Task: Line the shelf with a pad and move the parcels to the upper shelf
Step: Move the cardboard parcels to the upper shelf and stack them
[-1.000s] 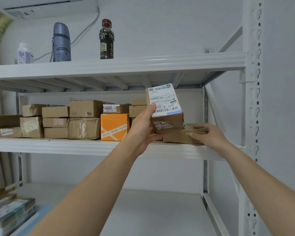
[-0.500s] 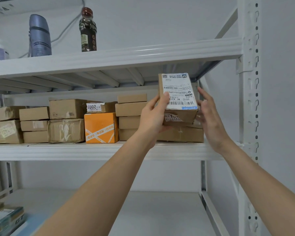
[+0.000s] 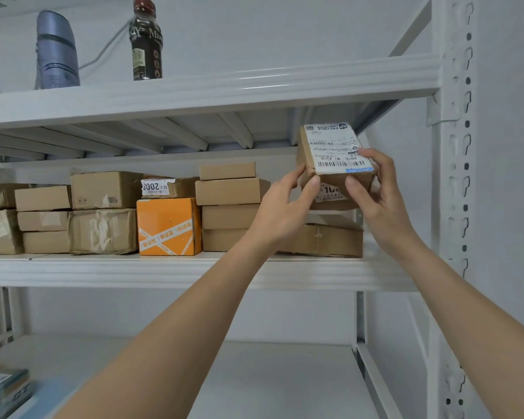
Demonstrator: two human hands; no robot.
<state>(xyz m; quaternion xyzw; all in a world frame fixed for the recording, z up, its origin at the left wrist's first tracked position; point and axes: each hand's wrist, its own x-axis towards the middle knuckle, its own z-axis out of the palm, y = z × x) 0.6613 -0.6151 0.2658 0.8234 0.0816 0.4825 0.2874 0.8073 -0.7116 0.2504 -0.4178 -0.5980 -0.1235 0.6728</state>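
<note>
**Two hands now on the parcel at the right end of the shelf**

Many parcels already stand on the upper shelf [image 3: 176, 272]. Toward its left edge sit plain brown boxes in low stacks; near the middle an orange box [image 3: 168, 226] stands at the front edge, with a labelled box on top of it, and a stack of flat brown boxes [image 3: 229, 207] just beside it to the right.

Further right, the left hand [image 3: 280, 207] holds the labelled parcel [image 3: 335, 164] with thumb and fingers curled round its lower left side. The right hand [image 3: 375, 195] pinches the parcel's lower right corner. A second ago that hand lay on the flat carton [image 3: 330, 237] at the shelf's right end; it has since lifted off and come up to take the parcel, which has itself moved right and a little higher. The parcel is held in the air, tilted back, above the flat carton and not touching it as far as can be seen.

This looks like the final placing step: with both hands steadying it, the parcel can probably be set down on the flat carton. Whether a pad lies under the boxes cannot be told.
</note>
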